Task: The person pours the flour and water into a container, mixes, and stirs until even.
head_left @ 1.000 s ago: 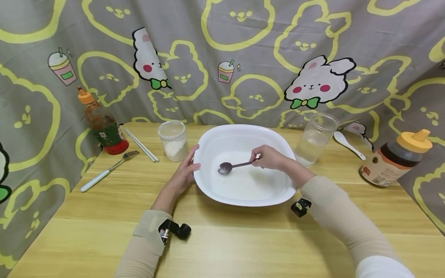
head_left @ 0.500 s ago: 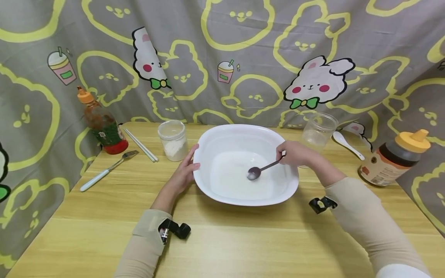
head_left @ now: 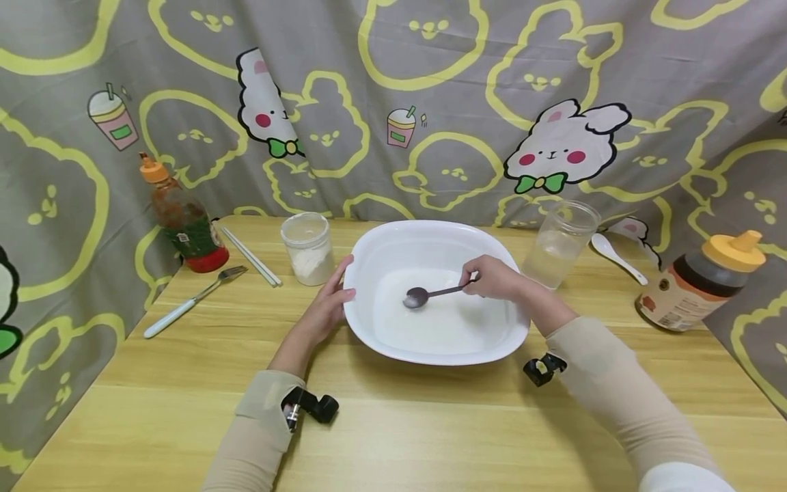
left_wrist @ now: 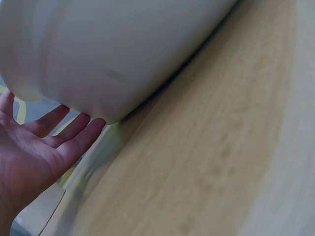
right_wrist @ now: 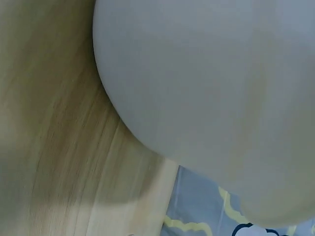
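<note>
A white basin (head_left: 443, 239) with a shallow whitish liquid in its bottom stands mid-table in the head view. My left hand (head_left: 322, 311) holds its left side, thumb at the rim. In the left wrist view, the fingers (left_wrist: 81, 137) touch the outer wall from below. Over the basin's right part, my right hand (head_left: 492, 277) pinches the handle of a dark spoon (head_left: 417, 297). The spoon's bowl is low in the basin, at the liquid. Only the basin's outer wall (right_wrist: 187, 98) shows in the right wrist view; the right hand is hidden there.
Left of the basin are a jar of white powder (head_left: 309, 260), chopsticks (head_left: 251, 256), a fork (head_left: 197, 301) and a red sauce bottle (head_left: 187, 222). To the right stand a glass jar of clear liquid (head_left: 556, 249), a white spoon (head_left: 617, 258) and a brown-filled squeeze bottle (head_left: 688, 290).
The spoon and right hand moved right across the basin, then back left to near the middle. The left hand and basin stay in place.
</note>
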Demonstrator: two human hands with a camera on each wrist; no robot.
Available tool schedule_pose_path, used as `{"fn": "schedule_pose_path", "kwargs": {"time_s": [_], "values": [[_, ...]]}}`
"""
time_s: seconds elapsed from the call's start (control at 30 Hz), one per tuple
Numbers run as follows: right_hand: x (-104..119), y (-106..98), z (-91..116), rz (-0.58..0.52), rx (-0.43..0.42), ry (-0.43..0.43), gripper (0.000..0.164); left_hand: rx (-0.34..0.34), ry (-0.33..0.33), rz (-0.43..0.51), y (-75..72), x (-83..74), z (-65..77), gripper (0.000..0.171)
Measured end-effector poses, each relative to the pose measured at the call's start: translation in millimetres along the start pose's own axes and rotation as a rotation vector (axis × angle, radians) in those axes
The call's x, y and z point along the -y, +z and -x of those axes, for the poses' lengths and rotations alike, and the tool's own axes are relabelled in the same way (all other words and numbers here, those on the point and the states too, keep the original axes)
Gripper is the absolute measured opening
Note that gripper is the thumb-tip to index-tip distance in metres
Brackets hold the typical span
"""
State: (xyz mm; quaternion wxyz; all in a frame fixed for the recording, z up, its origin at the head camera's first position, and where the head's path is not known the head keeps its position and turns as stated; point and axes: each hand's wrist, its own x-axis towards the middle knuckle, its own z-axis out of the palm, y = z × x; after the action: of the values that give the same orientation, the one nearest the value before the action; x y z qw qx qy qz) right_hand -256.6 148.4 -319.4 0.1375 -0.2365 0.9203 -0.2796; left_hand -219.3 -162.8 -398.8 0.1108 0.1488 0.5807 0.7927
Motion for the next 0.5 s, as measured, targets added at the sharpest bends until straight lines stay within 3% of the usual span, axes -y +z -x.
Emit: {"fn": "schedule_pose_path", "kwargs": {"time_s": [0.17, 0.33, 0.5], "values": [[3.9, 0.5, 7.1, -0.012, 0.065, -0.042, 0.005, -0.024, -0.029, 0.027, 2.2, -3.7, -0.3, 0.065], [5.3, -9.5, 22.1, 0.061, 0.122, -0.093, 0.007, -0.023, -0.033, 0.024, 3.0, -4.8, 0.3, 0.066], [0.9, -23.9, 36.8, 0.146, 0.115, -0.102, 0.011, -0.017, -0.029, 0.025, 3.7, -2.7, 0.5, 0.067]]}}
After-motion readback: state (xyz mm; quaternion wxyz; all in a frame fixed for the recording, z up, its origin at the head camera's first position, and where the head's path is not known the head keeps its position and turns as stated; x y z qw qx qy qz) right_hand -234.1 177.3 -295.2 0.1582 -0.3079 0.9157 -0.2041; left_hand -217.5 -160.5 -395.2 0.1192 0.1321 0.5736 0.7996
